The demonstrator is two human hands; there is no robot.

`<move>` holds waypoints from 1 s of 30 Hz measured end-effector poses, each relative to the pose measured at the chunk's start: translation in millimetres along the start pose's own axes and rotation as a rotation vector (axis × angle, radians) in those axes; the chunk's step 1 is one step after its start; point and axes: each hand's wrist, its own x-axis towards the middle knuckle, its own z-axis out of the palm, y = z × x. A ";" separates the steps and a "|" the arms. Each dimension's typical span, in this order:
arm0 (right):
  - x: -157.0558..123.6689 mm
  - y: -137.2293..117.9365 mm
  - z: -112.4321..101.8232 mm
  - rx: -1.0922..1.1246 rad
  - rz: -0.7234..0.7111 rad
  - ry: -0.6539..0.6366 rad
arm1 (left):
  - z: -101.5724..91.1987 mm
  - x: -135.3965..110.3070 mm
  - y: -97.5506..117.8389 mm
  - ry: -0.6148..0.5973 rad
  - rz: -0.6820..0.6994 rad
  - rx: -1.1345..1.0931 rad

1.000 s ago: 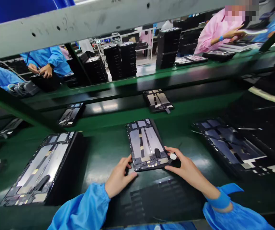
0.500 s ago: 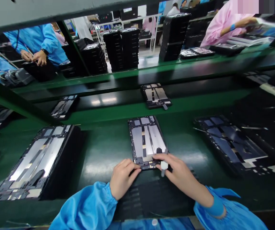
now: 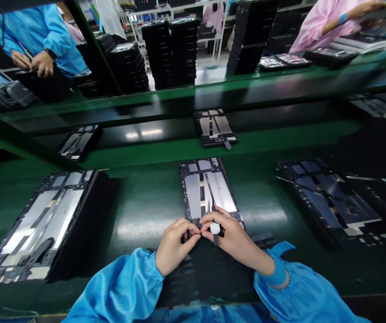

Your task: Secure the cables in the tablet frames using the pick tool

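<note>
An opened tablet (image 3: 193, 184) with silver plates and dark cables lies face-on before me, its lower edge under my fingers. My left hand (image 3: 172, 246) is closed, thumb and forefinger pinched at the lower left edge. Whatever is between those fingertips is too small to name. My right hand (image 3: 233, 235) is also closed, its fingertips meeting the left ones over the lower edge. Against its fingers shows a white six-sided tab (image 3: 214, 228) with a dark strip below it. I cannot tell whether the tab is joined to the tablet. The hands hide the tablet's lower part.
At left stands a stack of opened tablets (image 3: 61, 197). Another opened tablet (image 3: 334, 197) lies at right, with thin metal tools beside it. Farther off, a tablet (image 3: 214, 125) rests on the line. Tall black stacks (image 3: 169, 54) and co-workers are beyond the green rail.
My right hand has moved left and slightly inward, bringing the white tab with it, and its fingertips now meet those of my left hand. The left hand has barely shifted.
</note>
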 end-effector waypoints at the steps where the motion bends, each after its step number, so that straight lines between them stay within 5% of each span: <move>1: -0.1 -0.6 -0.3 0.001 0.000 -0.006 | -0.5 -0.5 -0.2 -0.009 0.000 0.003; 11: -4.6 -1.4 7.7 -0.058 -0.064 0.014 | -1.4 -6.9 3.6 -0.025 0.010 0.211; 19: -6.5 0.1 8.7 -0.160 -0.148 0.026 | -9.1 -26.1 -0.7 0.001 0.480 0.871; 30: -4.7 -1.8 5.5 -0.069 -0.091 0.012 | -20.4 -25.1 -12.5 -0.074 0.572 0.854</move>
